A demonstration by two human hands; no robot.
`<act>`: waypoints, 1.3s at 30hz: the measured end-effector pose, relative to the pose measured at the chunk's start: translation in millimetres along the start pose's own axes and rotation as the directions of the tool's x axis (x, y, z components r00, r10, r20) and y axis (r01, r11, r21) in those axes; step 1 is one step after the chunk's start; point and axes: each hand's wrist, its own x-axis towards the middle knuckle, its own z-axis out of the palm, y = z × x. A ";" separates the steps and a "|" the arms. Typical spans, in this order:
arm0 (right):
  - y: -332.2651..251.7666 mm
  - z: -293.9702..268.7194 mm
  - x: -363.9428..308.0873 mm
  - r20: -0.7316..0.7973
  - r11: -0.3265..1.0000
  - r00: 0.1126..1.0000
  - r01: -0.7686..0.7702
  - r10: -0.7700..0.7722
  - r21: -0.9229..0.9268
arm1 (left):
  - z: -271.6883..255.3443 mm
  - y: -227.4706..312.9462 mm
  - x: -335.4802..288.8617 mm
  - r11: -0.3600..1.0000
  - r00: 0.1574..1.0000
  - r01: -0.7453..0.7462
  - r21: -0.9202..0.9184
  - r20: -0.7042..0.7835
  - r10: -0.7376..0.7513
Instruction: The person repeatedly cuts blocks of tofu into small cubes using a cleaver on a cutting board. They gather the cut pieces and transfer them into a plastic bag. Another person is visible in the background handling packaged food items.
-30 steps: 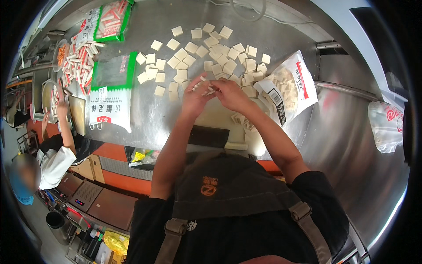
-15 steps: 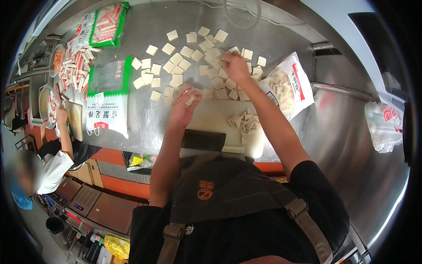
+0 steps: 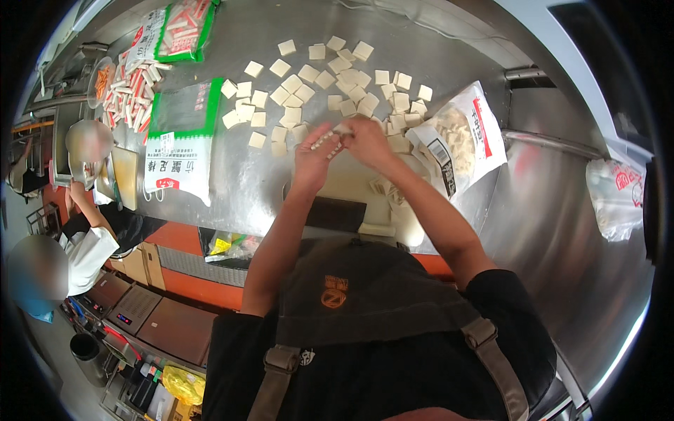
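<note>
Pale square slices (image 3: 321, 139) sit stacked in the left hand (image 3: 313, 161), its fingers curled around them above a white cutting board (image 3: 345, 184). The right hand (image 3: 368, 143), fingers bunched, meets the stack; whether it pinches one slice, I cannot tell. Loose squares (image 3: 291, 84) lie scattered beyond on the steel worktop (image 3: 239, 168), beside a white bag (image 3: 460, 133).

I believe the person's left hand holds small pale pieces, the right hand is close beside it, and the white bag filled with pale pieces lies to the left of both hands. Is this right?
Not quite: the white bag lies to the right of both hands, as the head view shows. The left hand does hold pale pieces, with the right hand close beside it.
</note>
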 end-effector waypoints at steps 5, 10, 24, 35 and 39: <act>-22.5 11.2 -53.7 0.049 0.991 0.999 0.003 -0.010 0.136 | -8.3 -5.6 -24.7 0.983 1.000 -0.014 0.181 0.024 0.009; -32.5 -9.6 -90.1 0.238 0.989 0.971 -0.062 0.028 0.136 | -27.0 -1.9 -62.0 0.974 0.957 0.205 0.093 0.191 -0.220; -73.0 14.0 -157.1 0.140 0.937 0.927 0.334 -0.347 0.105 | -34.9 -22.0 -135.5 0.947 0.768 0.308 -0.094 0.612 -0.189; -87.5 -1.0 -175.6 0.033 0.955 0.969 0.236 -0.245 0.179 | -38.3 -25.5 -145.8 0.904 0.725 0.399 -0.152 0.656 -0.210; -93.9 0.0 -179.7 0.039 0.973 0.979 0.192 -0.199 0.131 | -48.2 -34.5 -140.4 0.923 0.746 0.376 -0.081 0.617 -0.249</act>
